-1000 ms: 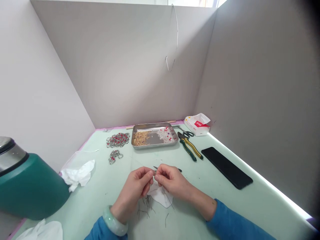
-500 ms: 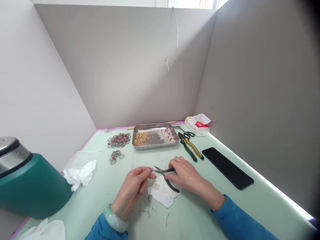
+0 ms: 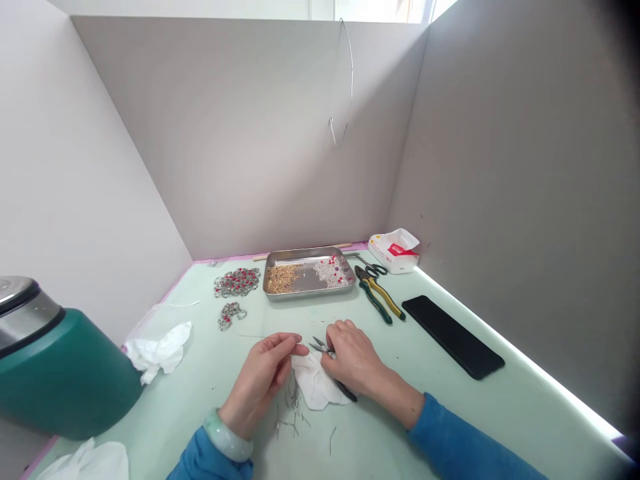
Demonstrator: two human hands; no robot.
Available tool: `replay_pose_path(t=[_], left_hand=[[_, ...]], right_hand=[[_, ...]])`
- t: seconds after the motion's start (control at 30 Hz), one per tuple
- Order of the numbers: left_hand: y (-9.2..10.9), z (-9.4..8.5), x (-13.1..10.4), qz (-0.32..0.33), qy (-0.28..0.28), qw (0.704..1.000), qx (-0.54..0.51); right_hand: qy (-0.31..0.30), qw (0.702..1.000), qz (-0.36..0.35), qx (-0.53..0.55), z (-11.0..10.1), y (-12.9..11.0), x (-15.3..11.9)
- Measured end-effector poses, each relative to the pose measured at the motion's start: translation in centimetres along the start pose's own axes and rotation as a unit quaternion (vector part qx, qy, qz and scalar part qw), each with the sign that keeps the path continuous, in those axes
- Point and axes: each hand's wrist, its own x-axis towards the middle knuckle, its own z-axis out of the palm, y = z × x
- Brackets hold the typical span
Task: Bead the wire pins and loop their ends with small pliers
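"Where are the small pliers (image 3: pixel 346 391)?"

"On the person's side of the steel tray (image 3: pixel 310 294), below its right half. The right hand (image 3: pixel 354 357) is curled over them from above, gripping the black handles; their jaws look slightly parted and point toward the other hand."

"And the left hand (image 3: pixel 265 373)?"

"Thumb and forefinger are pinched together, seemingly on a thin wire (image 3: pixel 249 335) that runs out to the left, in front of the tray's left end. The pinched end is too fine to make out."

"How would those handle?"

"I'd expect the wire to be nearly weightless, springy, easily kinked and apt to slip, so a pinch close to its end suits it. The pliers should be rigid and fairly light, best held by the handles, clear of the hinge."

"What lies beneath?"

"A crumpled white tissue (image 3: pixel 316 388), surely soft and easily torn, and beside it short wire pieces (image 3: pixel 294 407), both nearer the person than the tray."

"And the containers?"

"The tray itself is shallow: gold beads (image 3: pixel 283 279) at its left, pale beads (image 3: pixel 330 271) mixed with red ones at its right. Right of the tray stands a tissue packet (image 3: pixel 393 253), white material showing at its mouth. Far left of the tray is a green flask (image 3: pixel 65 373), its contents hidden."
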Motion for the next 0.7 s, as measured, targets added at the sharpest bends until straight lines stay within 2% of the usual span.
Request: replay_pose_path(t=[0.23, 0.43, 0.53, 0.63, 0.7], left_hand=[[0.0, 0.0, -0.1, 0.003, 0.002, 1.000, -0.007], [-0.1, -0.1, 0.0, 0.014, -0.001, 1.000, -0.002], [0.1, -0.1, -0.1, 0.012, -0.001, 1.000, -0.005], [0.1, 0.0, -0.2, 0.007, 0.001, 1.000, -0.004], [0.1, -0.1, -0.1, 0.010, 0.002, 1.000, -0.004]], right_hand=[[-0.029, 0.990, 0.022, 0.137, -0.4, 1.5, 0.4], [-0.028, 0.968, 0.017, 0.250, -2.2, 3.0, 0.7], [0.007, 0.958, 0.027, 0.285, -3.6, 3.9, 0.9], [0.056, 0.964, 0.002, 0.259, -4.2, 4.2, 0.8], [0.050, 0.962, -0.010, 0.268, -4.1, 4.0, 0.6]])
